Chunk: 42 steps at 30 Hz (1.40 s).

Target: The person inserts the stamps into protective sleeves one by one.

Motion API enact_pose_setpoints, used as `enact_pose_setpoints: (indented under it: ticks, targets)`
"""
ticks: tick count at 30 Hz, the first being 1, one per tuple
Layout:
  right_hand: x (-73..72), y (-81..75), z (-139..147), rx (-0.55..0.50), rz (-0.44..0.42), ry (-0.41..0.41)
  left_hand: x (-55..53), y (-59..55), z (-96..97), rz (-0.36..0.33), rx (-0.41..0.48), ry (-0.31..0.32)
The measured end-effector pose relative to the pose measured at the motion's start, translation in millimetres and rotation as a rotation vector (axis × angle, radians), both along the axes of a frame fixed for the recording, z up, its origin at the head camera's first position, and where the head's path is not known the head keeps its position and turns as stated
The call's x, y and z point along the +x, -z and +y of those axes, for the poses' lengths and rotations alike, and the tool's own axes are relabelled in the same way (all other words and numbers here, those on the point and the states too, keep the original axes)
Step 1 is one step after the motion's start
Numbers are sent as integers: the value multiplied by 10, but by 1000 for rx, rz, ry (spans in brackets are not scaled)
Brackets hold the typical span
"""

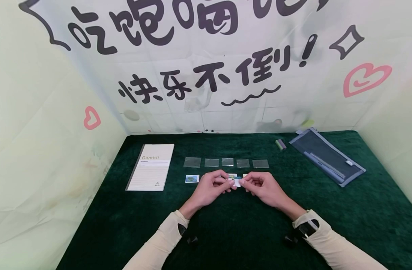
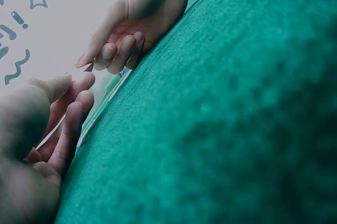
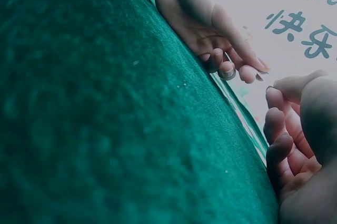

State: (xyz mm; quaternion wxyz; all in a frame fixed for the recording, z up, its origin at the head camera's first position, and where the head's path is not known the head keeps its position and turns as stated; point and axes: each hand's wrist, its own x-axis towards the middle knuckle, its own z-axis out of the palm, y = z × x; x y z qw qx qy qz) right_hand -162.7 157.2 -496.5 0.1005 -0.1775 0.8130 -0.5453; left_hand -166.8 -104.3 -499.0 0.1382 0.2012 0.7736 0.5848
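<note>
Both hands meet near the middle of the green cloth in the head view. Thumb and forefinger of my left hand (image 1: 211, 187) pinch one side of a small white-edged postage stamp (image 1: 236, 182). From the other side, my right hand (image 1: 265, 187) holds it by thumb and fingertip. In the left wrist view the right hand (image 2: 134, 34) faces the left fingers (image 2: 68, 134), with a narrow gap between their tips. Another stamp (image 1: 192, 179), with a blue and green picture, lies left of the left hand. Fingers partly hide pale pieces behind them.
Several clear plastic sleeves (image 1: 192, 162) lie in a row beyond the hands. A notebook (image 1: 152, 172) is at the left. At the back right are a small green and purple block (image 1: 280, 144) and a blue mesh zip pouch (image 1: 322, 152) with slim items inside.
</note>
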Motion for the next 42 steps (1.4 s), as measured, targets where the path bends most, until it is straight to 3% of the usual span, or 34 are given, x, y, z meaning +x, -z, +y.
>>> enact_pose_setpoints:
  ticks: [10, 15, 21, 29, 37, 42]
  targets:
    - [10, 0, -7, -23, -12, 7, 11, 13, 8, 6, 8, 7]
    - [22, -9, -15, -36, 22, 11, 32, 20, 22, 3, 2, 4]
    - [22, -22, -12, -33, 47, 13, 51, 0, 25, 46, -41, -9]
    - [16, -128, 50, -23, 1, 25, 37, -92, 80, 95, -78, -54]
    - [-105, -234, 331, -22, -26, 39, -136, -206, 367, 146, -53, -62]
    - [-226, -294, 603, 26, 55, 60, -245, -276, 725, 161, -66, -54]
